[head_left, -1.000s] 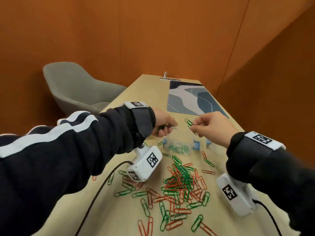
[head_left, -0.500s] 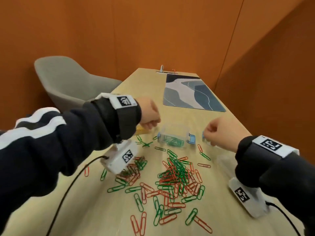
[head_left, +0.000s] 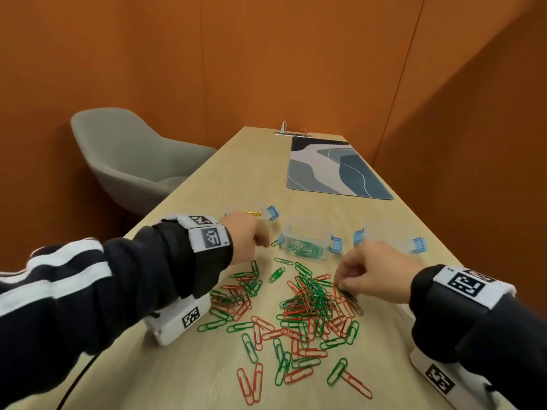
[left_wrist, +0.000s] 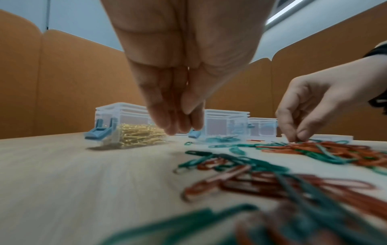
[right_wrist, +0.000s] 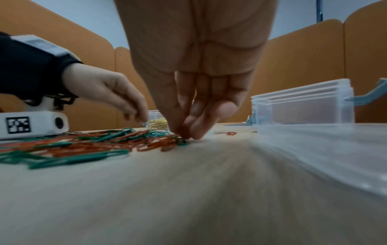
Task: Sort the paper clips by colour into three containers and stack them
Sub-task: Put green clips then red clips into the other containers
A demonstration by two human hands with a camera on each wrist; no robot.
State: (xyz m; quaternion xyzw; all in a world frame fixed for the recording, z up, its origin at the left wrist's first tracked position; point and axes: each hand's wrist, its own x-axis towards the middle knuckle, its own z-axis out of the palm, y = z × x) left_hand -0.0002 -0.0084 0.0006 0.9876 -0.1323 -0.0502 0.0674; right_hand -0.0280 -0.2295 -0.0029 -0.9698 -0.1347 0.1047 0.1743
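Both hands lowered to table, right hand (head_left: 374,276) fingers pinching pile clip (right_wrist: 181,140), left hand (head_left: 247,241) fingers bunched, grasp unclear

Red and green paper clips (head_left: 307,303) sprawl tangled across centre frame; above them, three clear containers in a row: gold-filled (left_wrist: 125,131), green-filled (head_left: 305,242), one clear (head_left: 384,232)

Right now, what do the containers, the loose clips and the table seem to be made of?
Containers: clear, glossy plastic by the look, since the clips inside show through the walls; blue latches, likely plastic too.
Loose clips: probably wire with a smooth red or green coating; a few tips in the left wrist view look bare metal.
Table: pale wood-grain surface, matte, possibly laminate.
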